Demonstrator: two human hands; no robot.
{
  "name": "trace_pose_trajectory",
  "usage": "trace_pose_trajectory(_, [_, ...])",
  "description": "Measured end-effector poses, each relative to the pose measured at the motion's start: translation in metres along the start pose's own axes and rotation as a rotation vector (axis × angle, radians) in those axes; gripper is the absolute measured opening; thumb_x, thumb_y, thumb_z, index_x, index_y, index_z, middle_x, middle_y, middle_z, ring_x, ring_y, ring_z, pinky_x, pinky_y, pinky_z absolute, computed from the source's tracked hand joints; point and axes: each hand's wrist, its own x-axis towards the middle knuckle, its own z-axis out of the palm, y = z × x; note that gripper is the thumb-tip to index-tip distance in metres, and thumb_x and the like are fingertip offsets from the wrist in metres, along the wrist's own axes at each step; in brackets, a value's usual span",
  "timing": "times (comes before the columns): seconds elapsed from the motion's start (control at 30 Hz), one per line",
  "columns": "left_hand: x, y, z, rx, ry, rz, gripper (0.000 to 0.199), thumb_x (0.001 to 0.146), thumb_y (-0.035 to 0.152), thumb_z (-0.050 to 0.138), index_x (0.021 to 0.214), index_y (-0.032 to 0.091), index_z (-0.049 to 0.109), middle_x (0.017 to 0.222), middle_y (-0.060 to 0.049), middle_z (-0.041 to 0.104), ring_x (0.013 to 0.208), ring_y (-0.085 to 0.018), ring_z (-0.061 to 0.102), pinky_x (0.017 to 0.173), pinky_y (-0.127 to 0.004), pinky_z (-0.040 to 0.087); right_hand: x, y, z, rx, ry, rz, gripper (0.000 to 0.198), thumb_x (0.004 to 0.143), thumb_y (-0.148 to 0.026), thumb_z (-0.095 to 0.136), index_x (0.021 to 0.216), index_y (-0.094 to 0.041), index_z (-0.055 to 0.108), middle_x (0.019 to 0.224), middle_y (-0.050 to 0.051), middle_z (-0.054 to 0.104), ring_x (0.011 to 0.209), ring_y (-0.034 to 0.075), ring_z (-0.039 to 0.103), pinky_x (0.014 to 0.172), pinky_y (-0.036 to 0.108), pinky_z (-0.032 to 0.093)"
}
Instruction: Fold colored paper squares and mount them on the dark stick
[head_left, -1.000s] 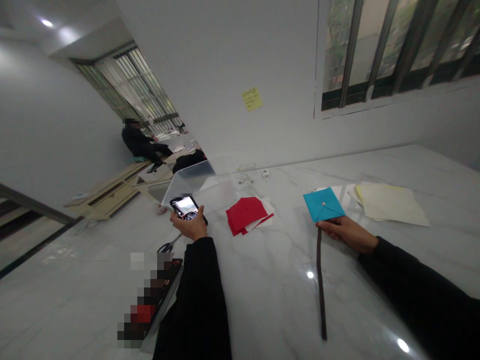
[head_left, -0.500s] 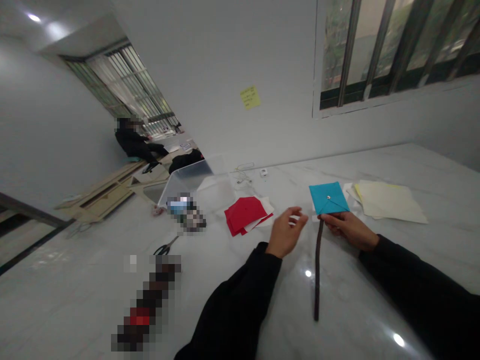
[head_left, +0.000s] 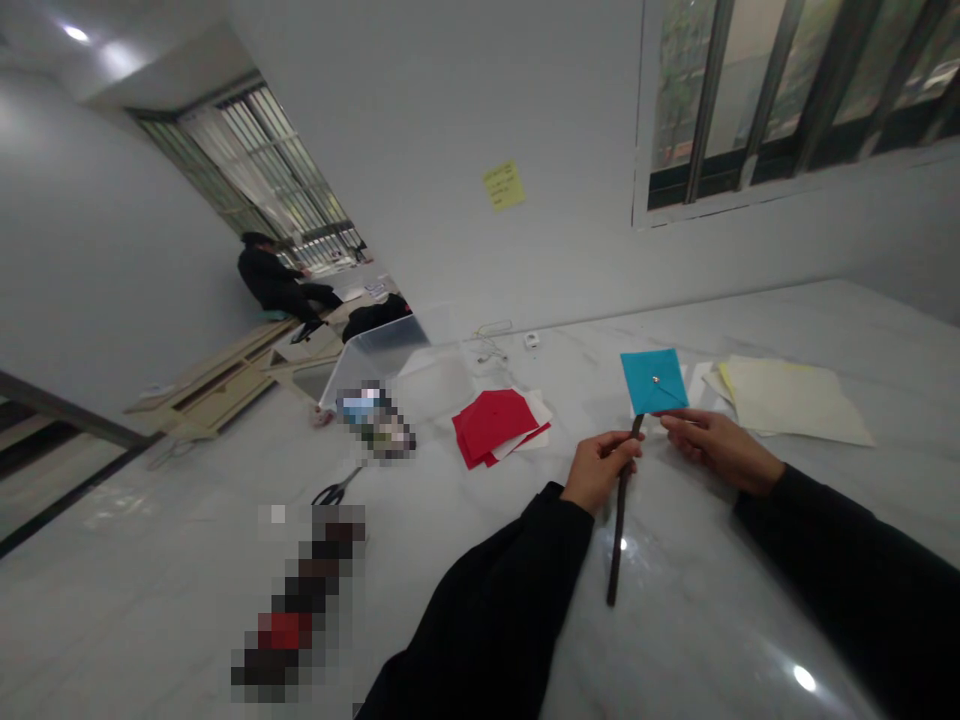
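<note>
A blue square of paper (head_left: 651,382) with a small shiny pin near its middle stands at the top of a dark brown stick (head_left: 618,540). My left hand (head_left: 604,468) is closed around the stick, a little below the paper. To the right, my right hand (head_left: 724,448) has its fingers stretched toward the paper's lower edge and the stick. They look parted from the stick; whether a fingertip touches the paper is hard to make out. Left of my hands lies a pile of red paper pieces (head_left: 491,425) with some white sheets under it.
Cream sheets (head_left: 806,400) lie at the right. Scissors (head_left: 334,492) rest at the left, near blurred-out items. Behind them stands a clear plastic box (head_left: 390,340). A yellow note (head_left: 504,186) is on the wall. A person (head_left: 274,275) sits in the far room.
My left hand has moved right and taken hold of the stick. My right hand has let go of it and drawn slightly right. The stick now leans, its lower end further left.
</note>
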Motion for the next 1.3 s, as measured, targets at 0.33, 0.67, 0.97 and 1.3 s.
trace_pose_trajectory(0.33, [0.000,-0.003,0.000,-0.021,0.075,0.041,0.048,0.065,0.045,0.081,0.098,0.011,0.073,0.065,0.000,0.059,0.055,-0.009,0.051,0.059,-0.025,0.041,-0.003,-0.010,-0.003,-0.033,0.064,-0.044,0.072,0.078,-0.066,0.065,0.129,-0.015,0.058,0.062,-0.001,0.053,0.052,0.012,0.042,0.047,0.025,0.030])
trace_pose_trajectory(0.67, [-0.002,-0.001,0.003,0.003,0.115,0.061,0.046,0.064,0.045,0.081,0.095,0.012,0.072,0.064,0.001,0.057,0.055,-0.009,0.050,0.060,-0.025,0.041,0.003,0.002,-0.004,-0.083,0.233,-0.072,0.055,0.075,-0.067,0.066,0.098,-0.017,0.066,0.058,-0.003,0.049,0.049,0.010,0.039,0.045,0.023,0.029])
trace_pose_trajectory(0.97, [-0.003,0.000,0.002,0.026,0.107,0.053,0.044,0.064,0.045,0.081,0.094,0.013,0.072,0.064,0.001,0.057,0.057,-0.009,0.049,0.060,-0.024,0.042,0.003,0.000,-0.010,-0.208,0.102,-0.034,0.058,0.077,-0.070,0.061,0.082,-0.014,0.072,0.061,0.002,0.053,0.051,0.010,0.040,0.045,0.025,0.030])
trace_pose_trajectory(1.3, [-0.003,-0.001,0.002,0.034,0.069,0.055,0.043,0.063,0.043,0.082,0.093,0.013,0.072,0.068,0.000,0.059,0.060,-0.009,0.051,0.062,-0.024,0.041,0.001,-0.006,-0.003,0.052,0.366,-0.036,0.069,0.078,-0.060,0.066,0.135,-0.025,0.049,0.093,0.007,0.066,0.054,0.012,0.047,0.046,0.026,0.039])
